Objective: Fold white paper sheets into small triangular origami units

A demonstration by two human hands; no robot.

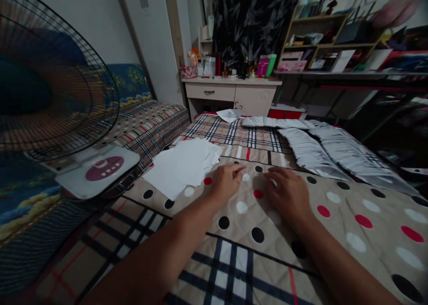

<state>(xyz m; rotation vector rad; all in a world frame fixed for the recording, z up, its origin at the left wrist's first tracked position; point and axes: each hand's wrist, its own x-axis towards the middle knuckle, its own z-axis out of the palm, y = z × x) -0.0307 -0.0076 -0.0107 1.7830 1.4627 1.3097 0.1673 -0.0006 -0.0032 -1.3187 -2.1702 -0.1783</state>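
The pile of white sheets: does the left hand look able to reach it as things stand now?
Probably yes. The left hand is just beside the pile of white sheets, with only bedcover visible between them; the fan base stands on the pile's other side.

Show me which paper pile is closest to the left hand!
The flat, spread-out pile just left of the left hand; the fanned paper rows lie farther away, to the right.

The left hand (228, 181) curls loosely inward; the right hand (290, 192) arches palm down. Both forearms (182, 233) reach forward.
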